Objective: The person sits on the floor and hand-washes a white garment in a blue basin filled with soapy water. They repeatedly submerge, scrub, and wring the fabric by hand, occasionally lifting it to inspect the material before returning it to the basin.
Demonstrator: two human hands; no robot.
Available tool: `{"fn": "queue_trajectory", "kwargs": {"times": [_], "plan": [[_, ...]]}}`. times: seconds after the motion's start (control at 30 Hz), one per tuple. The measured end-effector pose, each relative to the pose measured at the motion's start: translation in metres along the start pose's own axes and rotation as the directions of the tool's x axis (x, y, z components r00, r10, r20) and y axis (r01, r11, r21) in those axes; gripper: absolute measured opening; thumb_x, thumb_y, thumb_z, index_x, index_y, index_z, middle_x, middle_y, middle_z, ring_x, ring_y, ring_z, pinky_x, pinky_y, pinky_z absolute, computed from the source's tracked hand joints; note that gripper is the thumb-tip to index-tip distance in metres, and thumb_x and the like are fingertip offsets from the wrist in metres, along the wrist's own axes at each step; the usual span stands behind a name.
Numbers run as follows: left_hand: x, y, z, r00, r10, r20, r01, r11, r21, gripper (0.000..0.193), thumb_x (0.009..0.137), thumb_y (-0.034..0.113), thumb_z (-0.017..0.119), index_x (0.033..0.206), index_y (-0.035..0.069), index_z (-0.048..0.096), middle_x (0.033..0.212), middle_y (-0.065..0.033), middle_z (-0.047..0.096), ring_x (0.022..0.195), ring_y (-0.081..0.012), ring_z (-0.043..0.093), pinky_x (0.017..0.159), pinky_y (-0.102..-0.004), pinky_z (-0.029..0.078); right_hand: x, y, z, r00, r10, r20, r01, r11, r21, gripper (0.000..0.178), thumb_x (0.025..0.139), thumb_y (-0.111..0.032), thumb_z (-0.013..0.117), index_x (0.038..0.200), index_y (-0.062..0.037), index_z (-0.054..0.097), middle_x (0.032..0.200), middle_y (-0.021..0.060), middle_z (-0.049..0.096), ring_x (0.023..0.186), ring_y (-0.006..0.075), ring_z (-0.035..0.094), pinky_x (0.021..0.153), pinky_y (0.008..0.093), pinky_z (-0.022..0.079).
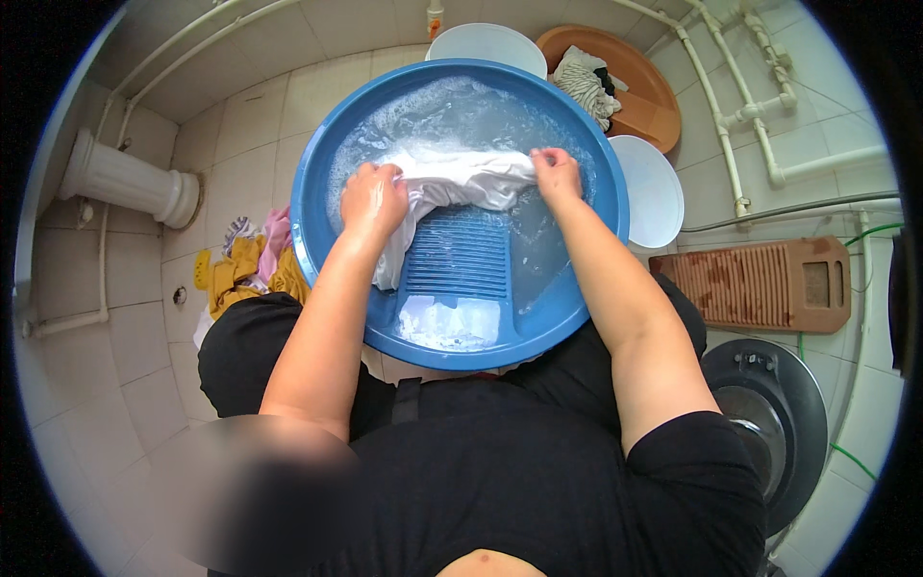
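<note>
A white cloth lies wet and bunched across the top of a blue ribbed washboard, which stands inside a big round blue basin of soapy water. The cloth's left end hangs down over the board's left edge; its right end stops short of the basin wall, with open water between. The left hand is closed in a fist on the cloth's left part, its grip pressed together around a gathered fold. The right hand pinches the cloth's right end, its grip drawn in with fingertips curled on the fabric. Both forearms cross the near rim of the basin, which sits on the tiled floor right against the person's knees.

Foam gathers at the foot of the board, just inside the near rim. Beyond the far rim, touching or nearly so, stand two white round lids or bowls, and behind them a brown tub holding a mop head. To the left of the basin a heap of yellow and pink clothes lies close against its rim. To the right a brown wooden washboard lies flat on the floor, a little apart, with a dark round stool near the right knee. White pipes run along the right wall, and a white pedestal stands well off to the left.
</note>
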State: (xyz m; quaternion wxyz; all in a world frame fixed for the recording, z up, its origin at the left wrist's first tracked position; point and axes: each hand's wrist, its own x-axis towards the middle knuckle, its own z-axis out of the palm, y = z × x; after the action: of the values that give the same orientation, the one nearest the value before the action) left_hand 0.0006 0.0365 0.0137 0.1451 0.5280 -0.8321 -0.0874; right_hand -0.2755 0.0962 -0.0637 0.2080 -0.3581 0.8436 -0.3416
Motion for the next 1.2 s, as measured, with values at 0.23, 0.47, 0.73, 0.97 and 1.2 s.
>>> {"fn": "queue_trajectory", "kwargs": {"times": [0.23,0.47,0.73,0.97,1.2], "plan": [[-0.023,0.052,0.014,0.97,0.115,0.213,0.051,0.765,-0.643,0.019,0.08,0.02,0.056,0.085,0.003,0.062,0.082,-0.0115,0.063,0.078,-0.0198,0.06,0.069,-0.0287,0.045,-0.017,-0.015,0.008,0.776,0.002,0.63,0.112,0.983,-0.142,0.053,0.067,-0.036,0.065,0.107,-0.0034,0.055,0.114,0.0193,0.051,0.106,0.0328,0.049,0.085,0.036,0.042],[-0.014,0.025,0.048,0.968,-0.158,0.194,0.25,0.58,-0.776,0.027,0.082,0.023,0.055,0.097,0.001,0.055,0.091,-0.0106,0.059,0.079,-0.0223,0.058,0.07,-0.0381,0.046,-0.026,-0.007,0.047,0.963,-0.181,0.198,0.141,0.97,0.196,0.039,0.07,-0.012,0.056,0.108,-0.0057,0.052,0.103,0.0147,0.056,0.095,0.0275,0.055,0.082,0.0348,0.044],[-0.016,0.034,0.018,0.624,0.139,0.769,0.696,-0.546,-0.466,0.07,0.08,0.064,0.032,0.123,0.009,0.04,0.104,-0.0131,0.052,0.092,-0.0241,0.053,0.08,-0.0384,0.043,-0.135,-0.143,0.012,0.619,-0.782,0.071,0.69,0.585,0.426,0.016,0.064,-0.006,0.054,0.08,-0.0078,0.056,0.078,0.0103,0.054,0.073,0.0248,0.056,0.066,0.0316,0.046],[-0.027,0.002,0.097,0.819,0.542,0.187,0.574,-0.78,-0.251,0.035,0.088,0.036,0.043,0.096,0.005,0.056,0.088,-0.0089,0.059,0.076,-0.0224,0.057,0.074,-0.0369,0.048,-0.13,-0.11,0.03,0.443,-0.892,-0.085,0.875,0.41,0.259,0.006,0.069,-0.011,0.058,0.074,-0.0088,0.056,0.069,0.0111,0.055,0.063,0.0276,0.056,0.056,0.035,0.046],[-0.032,0.033,0.038,0.79,0.07,0.609,0.493,-0.663,-0.563,0.028,0.086,0.036,0.047,0.078,0.011,0.055,0.068,-0.0061,0.057,0.064,-0.0196,0.056,0.06,-0.0313,0.047,-0.149,-0.116,0.027,0.772,-0.635,0.015,0.598,0.734,0.324,0.018,0.076,-0.024,0.054,0.069,-0.0081,0.059,0.075,0.014,0.059,0.065,0.0333,0.056,0.06,0.0405,0.046]]}}
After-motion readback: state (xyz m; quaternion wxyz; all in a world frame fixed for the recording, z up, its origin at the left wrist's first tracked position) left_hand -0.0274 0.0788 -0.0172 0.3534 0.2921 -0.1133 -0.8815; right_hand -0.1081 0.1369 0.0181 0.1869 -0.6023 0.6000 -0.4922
